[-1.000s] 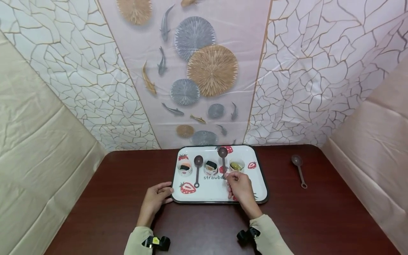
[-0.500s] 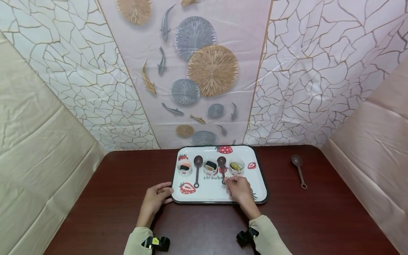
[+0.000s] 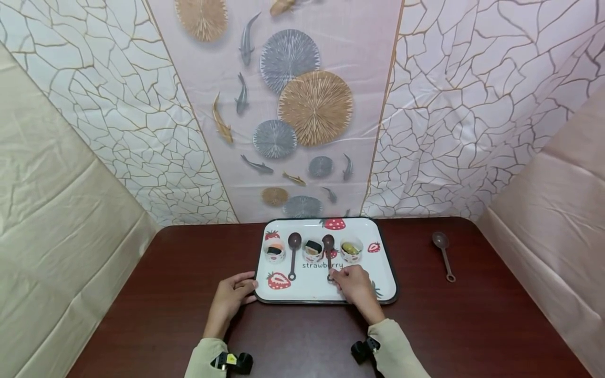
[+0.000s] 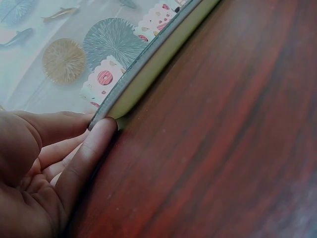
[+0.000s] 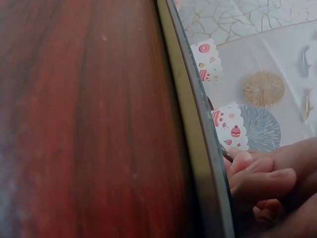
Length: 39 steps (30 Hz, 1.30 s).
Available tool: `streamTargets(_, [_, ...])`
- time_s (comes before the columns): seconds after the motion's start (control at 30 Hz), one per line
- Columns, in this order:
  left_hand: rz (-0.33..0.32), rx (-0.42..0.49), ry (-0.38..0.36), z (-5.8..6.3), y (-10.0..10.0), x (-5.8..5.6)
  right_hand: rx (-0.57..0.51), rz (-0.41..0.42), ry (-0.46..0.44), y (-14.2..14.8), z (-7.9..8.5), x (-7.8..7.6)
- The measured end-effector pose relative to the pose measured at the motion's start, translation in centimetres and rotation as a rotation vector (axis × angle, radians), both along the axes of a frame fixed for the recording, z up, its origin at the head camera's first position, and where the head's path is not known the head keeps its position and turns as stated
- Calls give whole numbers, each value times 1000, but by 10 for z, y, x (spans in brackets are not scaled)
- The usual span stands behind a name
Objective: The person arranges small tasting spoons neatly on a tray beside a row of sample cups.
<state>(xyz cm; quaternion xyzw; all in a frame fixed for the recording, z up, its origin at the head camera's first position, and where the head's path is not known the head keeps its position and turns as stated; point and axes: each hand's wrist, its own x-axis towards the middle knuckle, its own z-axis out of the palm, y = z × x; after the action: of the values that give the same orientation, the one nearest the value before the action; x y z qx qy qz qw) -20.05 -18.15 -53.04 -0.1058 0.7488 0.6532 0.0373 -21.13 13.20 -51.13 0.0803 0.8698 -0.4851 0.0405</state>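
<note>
My left hand (image 3: 230,296) pinches the left rim of a white strawberry-print tray (image 3: 304,294). In the left wrist view, thumb and finger meet at the end of the tray's dark edge (image 4: 131,74). The right hand (image 3: 355,283) pinches the ring end of a brown spoon (image 3: 328,242), which lies between the middle and right cups with its bowl pointing away. Parallel to it is another brown spoon (image 3: 294,240). Three paper cups hold food: a left cup (image 3: 274,257), a middle cup (image 3: 313,257) and a right cup (image 3: 351,256). The tray's edge partly hides my right hand (image 5: 267,173) in its wrist view.
A third brown spoon (image 3: 443,249) lies on the dark red table (image 3: 156,299), right of the tray. Behind the table hangs a patterned cloth (image 3: 312,173), with beige cloth (image 3: 71,236) at the sides.
The right hand has drawn the spoon toward me, so its bowl now lines up with the other spoon's. My left hand stays at the tray's rim. The head view has tilted slightly.
</note>
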Motion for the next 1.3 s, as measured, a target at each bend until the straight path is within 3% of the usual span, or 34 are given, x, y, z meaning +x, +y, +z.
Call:
streamTargets(0.9, [15,11,12,-3,-4,0,-22,-13,25,-1,4,-5])
streamTargets(1.3, [9,9,10,-3,-1,-2,102,-4,93,21,41,9])
